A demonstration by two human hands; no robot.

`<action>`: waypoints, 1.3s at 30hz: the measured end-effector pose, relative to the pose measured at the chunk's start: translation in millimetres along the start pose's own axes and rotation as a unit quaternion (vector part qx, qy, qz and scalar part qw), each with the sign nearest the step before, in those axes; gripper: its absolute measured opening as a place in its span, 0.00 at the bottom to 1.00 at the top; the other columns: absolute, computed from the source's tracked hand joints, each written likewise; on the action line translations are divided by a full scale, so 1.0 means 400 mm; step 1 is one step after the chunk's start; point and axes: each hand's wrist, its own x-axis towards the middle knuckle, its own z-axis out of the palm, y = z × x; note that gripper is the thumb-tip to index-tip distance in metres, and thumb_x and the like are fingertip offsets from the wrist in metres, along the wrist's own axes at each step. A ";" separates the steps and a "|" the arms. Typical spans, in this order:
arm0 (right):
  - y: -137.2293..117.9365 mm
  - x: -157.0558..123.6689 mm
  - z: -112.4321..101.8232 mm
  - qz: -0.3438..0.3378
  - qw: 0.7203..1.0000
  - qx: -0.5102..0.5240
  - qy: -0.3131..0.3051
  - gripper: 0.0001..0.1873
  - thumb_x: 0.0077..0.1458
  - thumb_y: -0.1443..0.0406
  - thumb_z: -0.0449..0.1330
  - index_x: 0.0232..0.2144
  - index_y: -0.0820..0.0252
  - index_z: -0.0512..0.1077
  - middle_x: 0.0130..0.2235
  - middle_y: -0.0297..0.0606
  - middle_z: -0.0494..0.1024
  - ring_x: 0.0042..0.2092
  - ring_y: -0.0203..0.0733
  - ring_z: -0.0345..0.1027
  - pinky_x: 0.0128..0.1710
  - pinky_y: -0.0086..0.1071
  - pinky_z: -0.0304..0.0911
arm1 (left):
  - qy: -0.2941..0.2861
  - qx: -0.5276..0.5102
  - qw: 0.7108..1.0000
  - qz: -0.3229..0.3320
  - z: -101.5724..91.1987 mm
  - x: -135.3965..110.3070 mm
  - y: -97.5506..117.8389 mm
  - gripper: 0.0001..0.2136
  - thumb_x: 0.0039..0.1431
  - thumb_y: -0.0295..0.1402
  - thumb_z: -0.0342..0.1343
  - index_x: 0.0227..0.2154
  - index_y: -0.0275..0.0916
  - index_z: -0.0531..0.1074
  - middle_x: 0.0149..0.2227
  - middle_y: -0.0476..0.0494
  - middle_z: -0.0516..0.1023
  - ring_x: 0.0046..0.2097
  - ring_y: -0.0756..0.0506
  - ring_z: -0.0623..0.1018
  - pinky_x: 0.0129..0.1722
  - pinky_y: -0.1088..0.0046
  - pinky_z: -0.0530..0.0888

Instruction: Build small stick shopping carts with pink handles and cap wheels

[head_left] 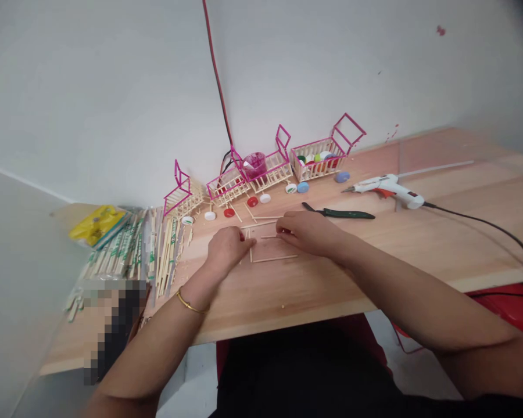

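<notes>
My left hand (227,249) is low over the table, its thumb and fingers closed at a short wooden stick (251,253) that stands crosswise to the others. To its right, my right hand (304,233) bends its fingers around the end of another thin stick (268,237). Between and below the hands lies a further stick (274,259), its left end meeting the crosswise one. Just beyond my fingers more sticks (261,220) lie flat. The fingertips of both hands are partly hidden.
Several small stick carts (318,159) with purple edges line the wall, bottle caps (303,187) before them. Dark-handled pliers (348,214) and a corded white glue gun (387,187) lie right. Bundled sticks (126,244) and a yellow packet (98,225) are left.
</notes>
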 end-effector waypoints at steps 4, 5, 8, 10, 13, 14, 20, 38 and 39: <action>-0.003 0.000 -0.006 -0.002 1.000 -0.002 -0.004 0.11 0.60 0.65 0.53 0.36 0.62 0.74 0.38 0.44 0.77 0.40 0.44 0.70 0.37 0.32 0.57 | -0.015 0.012 1.000 -0.008 -0.007 0.007 -0.006 0.08 0.52 0.38 0.55 0.25 0.39 0.76 0.27 0.40 0.78 0.33 0.43 0.76 0.30 0.71 0.65; -0.004 0.000 -0.007 -0.004 1.000 0.000 -0.004 0.11 0.60 0.65 0.53 0.36 0.63 0.74 0.38 0.44 0.77 0.40 0.44 0.70 0.37 0.32 0.57 | -0.014 0.014 1.000 -0.012 -0.008 0.006 -0.011 0.08 0.51 0.37 0.55 0.25 0.39 0.76 0.27 0.40 0.78 0.33 0.43 0.76 0.30 0.71 0.65; -0.002 0.002 -0.005 -0.002 1.000 0.011 -0.004 0.11 0.60 0.65 0.53 0.35 0.63 0.74 0.38 0.44 0.77 0.40 0.44 0.70 0.37 0.32 0.58 | 0.000 0.023 1.000 -0.020 -0.009 -0.001 -0.031 0.06 0.49 0.35 0.55 0.25 0.39 0.74 0.29 0.39 0.78 0.34 0.42 0.76 0.29 0.70 0.64; 0.001 0.005 0.001 -0.006 1.000 0.023 0.004 0.10 0.60 0.66 0.53 0.35 0.62 0.74 0.37 0.44 0.77 0.40 0.43 0.70 0.38 0.32 0.58 | 0.010 0.025 0.999 -0.017 -0.011 -0.009 -0.040 0.06 0.49 0.35 0.54 0.24 0.39 0.73 0.28 0.40 0.77 0.33 0.43 0.75 0.29 0.71 0.63; 0.005 0.010 0.014 -0.036 0.995 0.070 0.060 0.09 0.60 0.65 0.54 0.35 0.63 0.74 0.36 0.43 0.77 0.39 0.41 0.69 0.39 0.32 0.59 | 0.025 -0.026 0.999 0.008 -0.025 -0.023 -0.038 0.06 0.51 0.35 0.53 0.24 0.40 0.70 0.24 0.45 0.74 0.29 0.46 0.72 0.27 0.72 0.61; 0.005 0.011 0.019 -0.044 0.990 0.098 0.092 0.09 0.60 0.65 0.54 0.36 0.63 0.73 0.35 0.42 0.77 0.38 0.40 0.69 0.39 0.32 0.60 | 0.026 -0.073 0.997 0.019 -0.033 -0.028 -0.033 0.06 0.51 0.35 0.52 0.23 0.40 0.69 0.22 0.47 0.73 0.27 0.48 0.71 0.26 0.73 0.60; -0.010 0.011 0.027 -0.064 0.936 0.271 0.215 0.15 0.58 0.64 0.57 0.47 0.64 0.71 0.37 0.40 0.78 0.35 0.36 0.70 0.37 0.29 0.64 | -0.118 -0.446 0.883 0.086 -0.064 -0.057 0.026 0.04 0.49 0.32 0.54 0.23 0.38 0.68 0.24 0.49 0.76 0.27 0.51 0.73 0.30 0.75 0.67; -0.015 0.022 0.043 0.007 0.820 0.561 0.109 0.12 0.50 0.61 0.65 0.36 0.61 0.73 0.30 0.33 0.76 0.31 0.33 0.70 0.32 0.29 0.67 | -0.139 -0.666 0.731 0.051 0.024 -0.044 0.037 0.11 0.47 0.38 0.65 0.28 0.35 0.75 0.26 0.47 0.78 0.27 0.51 0.76 0.26 0.78 0.69; -0.015 0.022 0.040 0.023 0.811 0.574 0.108 0.12 0.49 0.61 0.66 0.36 0.61 0.73 0.30 0.33 0.76 0.31 0.32 0.69 0.33 0.29 0.67 | -0.139 -0.680 0.719 0.038 0.023 -0.045 0.037 0.11 0.46 0.38 0.66 0.28 0.35 0.75 0.26 0.47 0.79 0.27 0.51 0.77 0.25 0.78 0.69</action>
